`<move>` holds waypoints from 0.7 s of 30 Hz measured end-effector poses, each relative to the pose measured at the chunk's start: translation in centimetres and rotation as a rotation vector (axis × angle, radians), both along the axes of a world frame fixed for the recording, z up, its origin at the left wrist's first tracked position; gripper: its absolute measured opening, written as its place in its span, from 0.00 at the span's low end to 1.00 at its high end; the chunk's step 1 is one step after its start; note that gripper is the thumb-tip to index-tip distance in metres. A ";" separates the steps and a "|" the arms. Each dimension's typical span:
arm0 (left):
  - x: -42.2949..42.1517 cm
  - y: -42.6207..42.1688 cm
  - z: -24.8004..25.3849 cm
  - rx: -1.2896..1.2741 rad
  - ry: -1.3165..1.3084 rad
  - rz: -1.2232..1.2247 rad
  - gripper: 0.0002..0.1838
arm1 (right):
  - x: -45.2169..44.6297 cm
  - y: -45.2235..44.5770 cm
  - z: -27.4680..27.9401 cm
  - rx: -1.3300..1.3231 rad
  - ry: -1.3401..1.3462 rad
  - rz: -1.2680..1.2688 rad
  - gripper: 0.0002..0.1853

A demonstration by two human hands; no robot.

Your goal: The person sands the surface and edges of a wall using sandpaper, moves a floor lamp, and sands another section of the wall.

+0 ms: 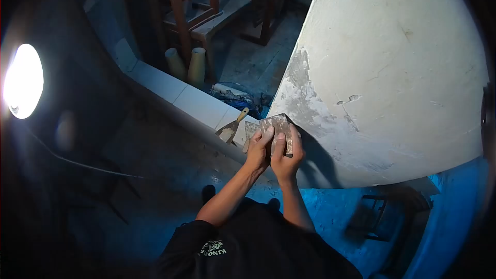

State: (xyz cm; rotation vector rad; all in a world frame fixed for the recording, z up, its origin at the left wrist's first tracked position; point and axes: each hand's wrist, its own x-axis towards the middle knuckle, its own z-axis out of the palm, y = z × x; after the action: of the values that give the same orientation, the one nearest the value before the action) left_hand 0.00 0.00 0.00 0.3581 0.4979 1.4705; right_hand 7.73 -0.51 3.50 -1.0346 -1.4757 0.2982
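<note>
Glaring at far left is one lamp (pixel 23 80); next come two pale tapered objects (pixel 197 67), then one scraper (pixel 230 129) lying on the tiled ledge (pixel 201 110). The left hand (pixel 257 152), forearm slanting up rightward, and the right hand (pixel 288 156), forearm steeper, both clamp one stained plate (pixel 279 120), thumbs on its face, by the corner of one patched wall (pixel 392 62).

We are finding a wall (pixel 403 82) blocking the way beside our right hand (pixel 288 158). A scraper (pixel 229 130) is obstructing us on the tiled ledge (pixel 164 85); farther left, we are having room.
</note>
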 end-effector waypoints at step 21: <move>-2.3 -0.5 1.9 -0.028 0.268 0.207 0.14 | 2.5 -0.9 3.9 -0.334 -0.033 0.391 0.11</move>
State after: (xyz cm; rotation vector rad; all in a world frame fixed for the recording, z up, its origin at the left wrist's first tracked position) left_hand -2.28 -0.48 1.86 0.4967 0.7877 1.6220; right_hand 10.24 -1.46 7.44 -1.0068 -1.6908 0.8327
